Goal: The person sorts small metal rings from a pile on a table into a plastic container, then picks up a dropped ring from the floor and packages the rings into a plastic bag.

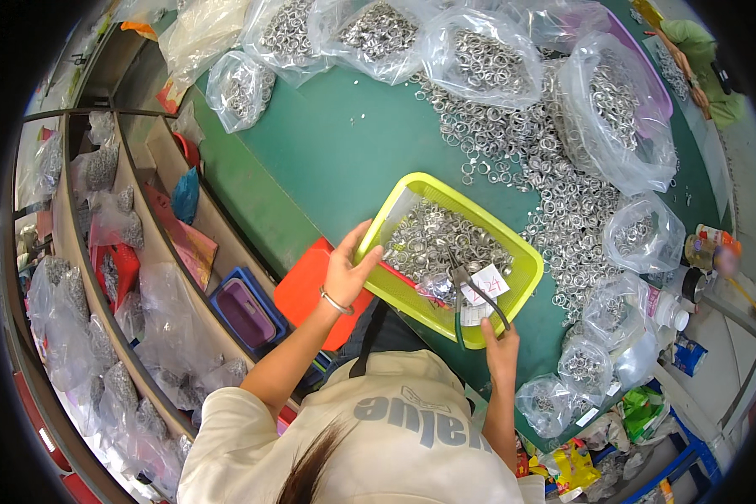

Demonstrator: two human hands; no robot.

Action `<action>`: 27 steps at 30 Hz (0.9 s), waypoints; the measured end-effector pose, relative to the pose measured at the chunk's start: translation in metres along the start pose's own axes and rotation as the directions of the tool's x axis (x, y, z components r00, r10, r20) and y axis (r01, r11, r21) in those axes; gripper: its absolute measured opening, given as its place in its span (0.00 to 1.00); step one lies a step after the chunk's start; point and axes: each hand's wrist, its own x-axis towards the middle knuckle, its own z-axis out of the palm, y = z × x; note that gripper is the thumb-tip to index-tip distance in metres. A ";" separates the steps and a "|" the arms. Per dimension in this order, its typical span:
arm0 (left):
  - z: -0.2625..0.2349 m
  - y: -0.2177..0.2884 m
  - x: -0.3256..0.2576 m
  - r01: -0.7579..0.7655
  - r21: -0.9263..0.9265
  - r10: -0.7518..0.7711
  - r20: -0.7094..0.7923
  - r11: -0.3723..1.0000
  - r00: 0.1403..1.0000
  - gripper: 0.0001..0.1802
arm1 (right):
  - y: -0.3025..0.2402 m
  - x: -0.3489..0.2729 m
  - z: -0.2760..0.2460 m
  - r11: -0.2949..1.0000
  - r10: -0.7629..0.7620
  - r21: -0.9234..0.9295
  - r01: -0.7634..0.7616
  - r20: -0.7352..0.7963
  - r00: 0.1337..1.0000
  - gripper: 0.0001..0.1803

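Two hands work one yellow tray (525, 262) of metal rings (445, 239) at the near edge of the green table (311, 151). Right hand (501, 343) is closed round the handles of pliers (472, 290), jaws down among the rings beside a paper slip (483, 290). Left hand (346, 270), fingers curled on the rim, seems to steady the tray. Beyond lie loose rings and about nine clear bags (483, 59) of them.

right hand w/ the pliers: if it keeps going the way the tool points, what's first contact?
Probably the white paper tag lying in the yellow-green tray, then the metal rings under it. The right hand holds pliers aimed up-left into the tray; their height over the tag is unclear.
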 end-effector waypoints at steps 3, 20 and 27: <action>0.002 0.007 0.003 0.022 -0.048 -0.020 0.046 0.999 0.999 0.25 | 0.014 0.003 0.003 1.000 -0.007 -0.014 0.007 -0.002 1.000 0.18; 0.004 0.041 -0.017 0.069 -0.114 -0.064 0.048 0.991 0.997 0.19 | -0.026 -0.022 -0.025 0.999 -0.050 0.011 0.051 -0.075 0.996 0.06; 0.065 0.141 -0.012 -0.048 -0.198 0.113 0.334 0.979 0.936 0.25 | -0.053 -0.035 -0.100 0.958 -0.042 0.260 0.121 -0.291 0.956 0.07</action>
